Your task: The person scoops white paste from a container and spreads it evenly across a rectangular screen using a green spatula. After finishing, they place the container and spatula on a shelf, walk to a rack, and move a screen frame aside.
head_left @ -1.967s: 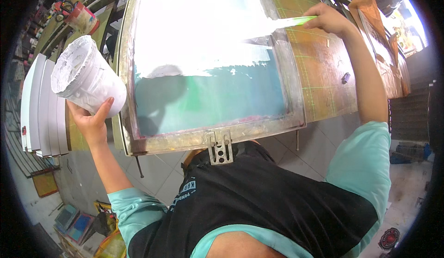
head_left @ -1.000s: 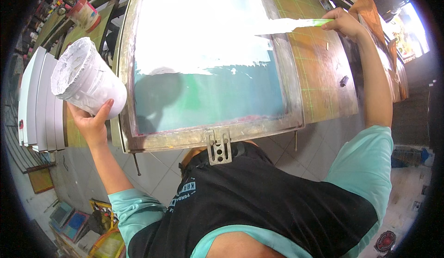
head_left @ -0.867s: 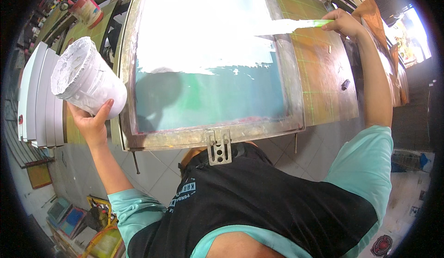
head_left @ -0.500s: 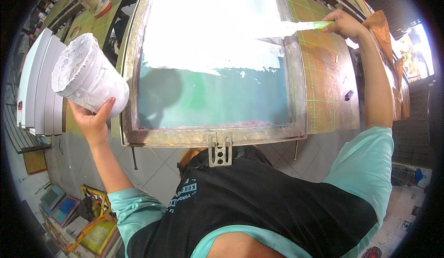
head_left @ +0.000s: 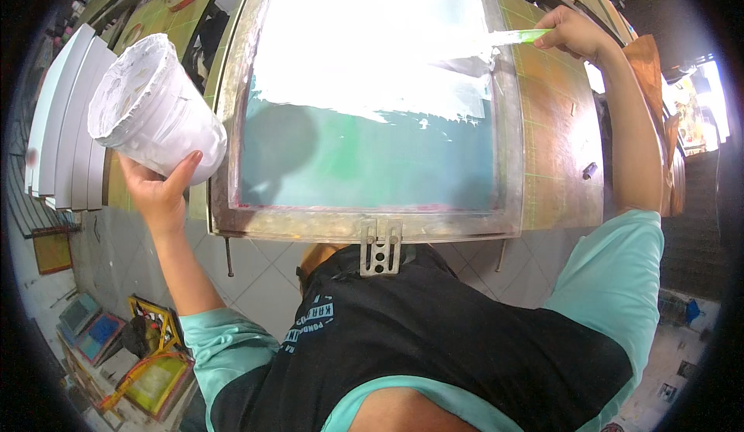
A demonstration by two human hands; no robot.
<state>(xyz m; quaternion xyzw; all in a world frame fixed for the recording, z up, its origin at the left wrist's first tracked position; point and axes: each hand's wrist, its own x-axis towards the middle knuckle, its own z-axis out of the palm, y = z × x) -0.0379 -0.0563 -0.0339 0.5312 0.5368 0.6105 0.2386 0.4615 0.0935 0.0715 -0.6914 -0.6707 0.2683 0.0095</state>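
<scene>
Screen frame (head_left: 310,223) sits at twelve o'clock over the tabletop (head_left: 554,137), white paste (head_left: 372,52) covering the far part of its teal mesh (head_left: 349,153); teal shows toward six. At ten o'clock the left hand (head_left: 159,192) has its fingers around the lower end of a white tub (head_left: 167,114), mouth tilted between ten and eleven. Near two o'clock the right hand (head_left: 573,33) has its fingers closed on the green handle of a spatula (head_left: 515,37), its whitened blade across the frame's two-o'clock rim; I cannot tell whether it touches the mesh. A slotted metal bracket (head_left: 380,265) marks the frame's six-o'clock edge.
</scene>
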